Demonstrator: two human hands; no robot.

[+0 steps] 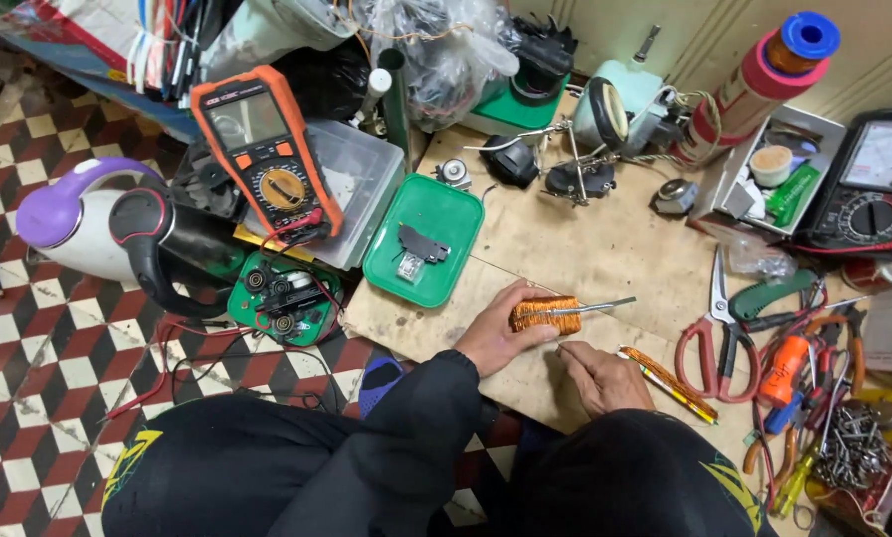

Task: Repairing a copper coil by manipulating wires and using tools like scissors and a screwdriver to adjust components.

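My left hand point(494, 333) grips an orange copper-wire coil point(543, 314) resting on the wooden board point(605, 249). A thin metal rod point(597, 307) lies across the coil and sticks out to the right. My right hand point(598, 375) rests on the board just below the coil, fingers curled, holding nothing that I can see. An orange-and-yellow screwdriver point(671, 383) lies right of that hand.
A green tray point(444, 214) with a small black part sits left of the coil. An orange multimeter point(265, 144) leans on a clear box. Red-handled scissors point(714, 338), pliers and screws crowd the right. An analog meter point(874, 179) stands far right. Checkered floor lies left.
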